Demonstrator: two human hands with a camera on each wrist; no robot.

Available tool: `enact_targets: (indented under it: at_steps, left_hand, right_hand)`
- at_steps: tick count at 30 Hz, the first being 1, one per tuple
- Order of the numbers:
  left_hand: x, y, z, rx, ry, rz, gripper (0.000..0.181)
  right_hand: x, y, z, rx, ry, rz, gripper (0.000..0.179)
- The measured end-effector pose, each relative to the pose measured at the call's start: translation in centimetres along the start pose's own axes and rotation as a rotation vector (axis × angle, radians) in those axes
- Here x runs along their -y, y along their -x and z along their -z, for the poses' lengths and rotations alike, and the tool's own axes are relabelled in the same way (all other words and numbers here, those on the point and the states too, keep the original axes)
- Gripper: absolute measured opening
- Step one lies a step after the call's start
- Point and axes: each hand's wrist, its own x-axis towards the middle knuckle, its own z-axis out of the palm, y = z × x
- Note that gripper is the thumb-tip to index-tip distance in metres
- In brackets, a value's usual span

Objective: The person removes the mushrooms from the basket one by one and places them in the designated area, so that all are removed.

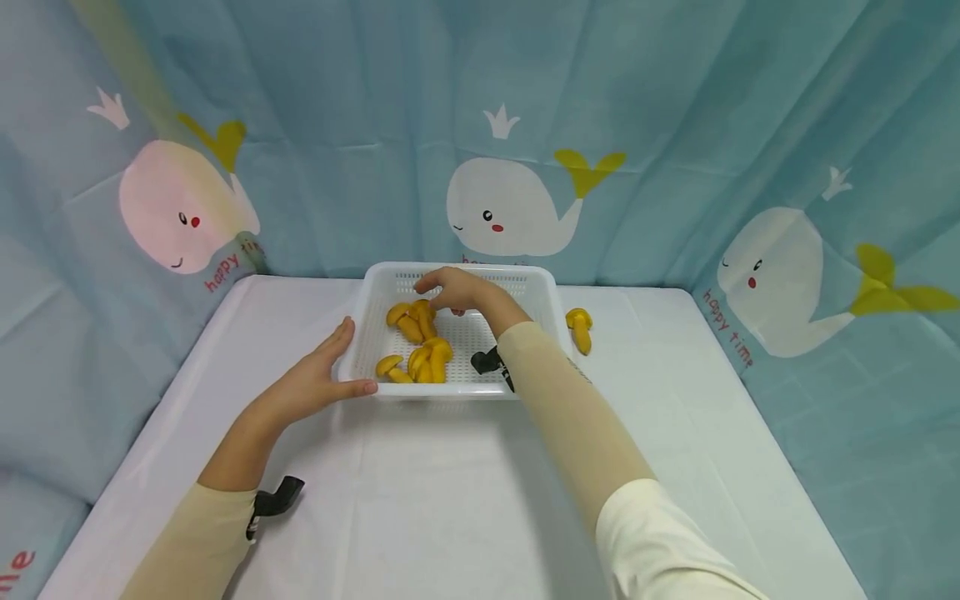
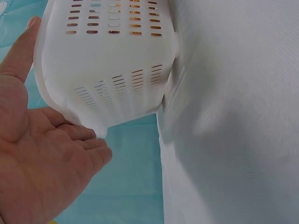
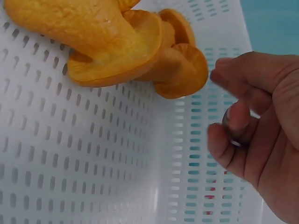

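Note:
A white perforated plastic basket (image 1: 450,390) stands at the back middle of the table, with several yellow mushrooms (image 1: 431,362) in its left half. Over the basket's far part is my right hand (image 1: 456,287); its fingers bend loosely and hold nothing. The right wrist view shows that hand (image 3: 261,107) just apart from a mushroom cap (image 3: 184,74). With fairly straight fingers, my left hand (image 1: 322,375) touches the basket's left side, its thumb by the near left corner. In the left wrist view its fingers lie against the rim (image 2: 39,70).
Right of the basket, a single yellow mushroom (image 1: 581,331) lies on the white-covered table (image 1: 435,500). A blue curtain (image 1: 337,167) with whale prints hangs behind and along both sides. Black straps with small black parts (image 1: 277,497) sit on both wrists.

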Motion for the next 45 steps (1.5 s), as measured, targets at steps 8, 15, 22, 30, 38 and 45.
enact_targets:
  at_steps: [8, 15, 22, 30, 38, 45]
  left_hand:
    - [-0.3, 0.3, 0.1, 0.004, 0.011, 0.014, 0.125]
    - [-0.2, 0.2, 0.0, 0.000, 0.007, 0.006, 0.125]
    - [-0.2, 0.2, 0.0, -0.003, -0.003, 0.002, 0.129]
    - [0.0, 0.2, 0.0, -0.007, 0.000, -0.005, 0.126]
    - [-0.1, 0.4, -0.1, -0.012, 0.010, -0.003, 0.127]
    - [-0.2, 0.3, 0.0, -0.014, 0.001, -0.010, 0.127]
  right_hand:
    - [-0.4, -0.4, -0.3, 0.027, -0.044, -0.010, 0.047]
    - [-1.4, -1.0, -0.7, 0.032, -0.040, -0.023, 0.045]
    - [-1.9, -1.2, -0.9, 0.053, -0.057, -0.036, 0.046]
    - [-2.3, -1.2, -1.2, 0.101, -0.032, -0.042, 0.049]
    - [-2.5, -1.2, -1.6, 0.069, -0.013, -0.025, 0.044]
    - [-2.4, -1.2, -1.6, 0.020, -0.049, -0.040, 0.033]
